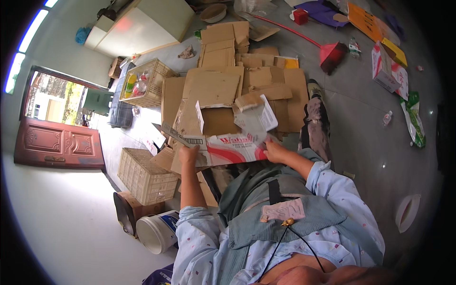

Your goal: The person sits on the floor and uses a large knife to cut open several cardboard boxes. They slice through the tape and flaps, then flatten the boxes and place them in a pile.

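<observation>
A white cardboard box (233,151) with red printing lies across my lap area, its flaps standing up and its brown inside showing. My left hand (188,155) grips the box's left end, close to a raised flap. At the right end, my right hand (273,150) has hold of the corner, partly blurred. A torn white and brown flap (256,112) sticks up on the right. Beyond the box, flattened brown cardboard sheets (212,83) lie stacked and overlapping on the floor.
On the left stand a cream plastic crate (146,83) of bottles and another cream crate (146,178). Nearer is a white bucket (155,231). A red dustpan or broom (331,55) lies right of the cardboard, with a plastic bottle (354,48) and another printed box (384,69) beyond.
</observation>
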The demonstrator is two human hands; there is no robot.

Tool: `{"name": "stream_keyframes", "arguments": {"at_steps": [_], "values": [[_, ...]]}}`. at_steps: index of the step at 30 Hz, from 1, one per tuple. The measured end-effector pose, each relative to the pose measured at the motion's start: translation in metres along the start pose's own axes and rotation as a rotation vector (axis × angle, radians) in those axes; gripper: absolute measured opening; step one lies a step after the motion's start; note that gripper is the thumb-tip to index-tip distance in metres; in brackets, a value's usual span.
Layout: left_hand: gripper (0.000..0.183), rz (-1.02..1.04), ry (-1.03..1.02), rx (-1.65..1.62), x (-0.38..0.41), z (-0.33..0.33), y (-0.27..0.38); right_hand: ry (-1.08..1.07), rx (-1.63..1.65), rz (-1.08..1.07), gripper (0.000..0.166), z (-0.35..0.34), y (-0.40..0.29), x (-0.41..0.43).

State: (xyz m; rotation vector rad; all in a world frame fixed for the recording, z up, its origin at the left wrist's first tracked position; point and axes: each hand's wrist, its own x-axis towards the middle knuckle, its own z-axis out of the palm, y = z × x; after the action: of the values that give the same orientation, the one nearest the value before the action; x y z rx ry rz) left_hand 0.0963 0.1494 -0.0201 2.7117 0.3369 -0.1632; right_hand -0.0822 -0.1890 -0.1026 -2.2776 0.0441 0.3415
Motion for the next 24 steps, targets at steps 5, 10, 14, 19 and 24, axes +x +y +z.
{"name": "stream_keyframes", "arguments": {"at_steps": [5,10,14,19,24], "values": [[0.054,-0.043,0.054,0.036,-0.012,0.011,-0.024,-0.214,-0.015,0.088,0.049,0.016,-0.004,0.002],[0.043,-0.371,-0.446,-1.201,-0.013,0.023,-0.070,-0.240,0.023,0.108,0.042,0.011,-0.010,-0.004],[0.039,-0.408,-0.494,-1.136,-0.016,0.006,-0.035,0.084,0.095,-0.172,0.040,0.032,0.034,-0.007],[0.027,-0.092,-0.465,-1.316,-0.038,-0.024,0.030,-0.060,0.772,0.172,0.016,-0.044,0.000,-0.051],[0.026,0.038,-0.644,-1.610,-0.037,-0.052,0.072,0.157,0.987,0.045,0.011,-0.108,-0.032,-0.080]]}}
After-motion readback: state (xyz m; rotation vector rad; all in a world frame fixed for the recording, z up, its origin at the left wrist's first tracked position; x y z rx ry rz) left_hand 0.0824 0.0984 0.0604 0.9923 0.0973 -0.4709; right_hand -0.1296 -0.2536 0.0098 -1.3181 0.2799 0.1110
